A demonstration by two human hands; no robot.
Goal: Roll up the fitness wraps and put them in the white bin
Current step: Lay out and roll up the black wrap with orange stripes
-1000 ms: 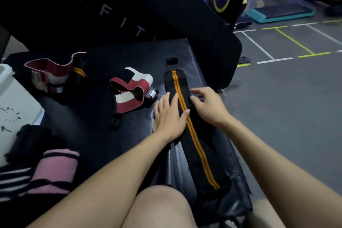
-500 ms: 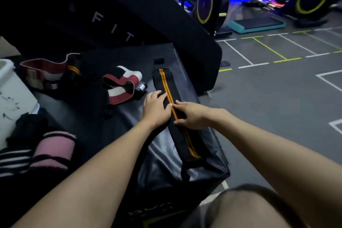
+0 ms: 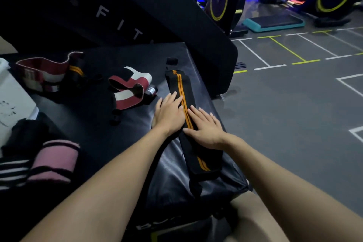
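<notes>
The left hand lies flat, fingers straight, pressing the black wrap with orange stripes, grasping nothing. The right hand presses flat beside it. The wrap lies unrolled along the right edge of the black padded desk. The white bin sits far left.

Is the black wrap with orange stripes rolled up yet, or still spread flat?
Spread flat. The black wrap lies full length on the pad, with the left hand and right hand pressing it.
</notes>
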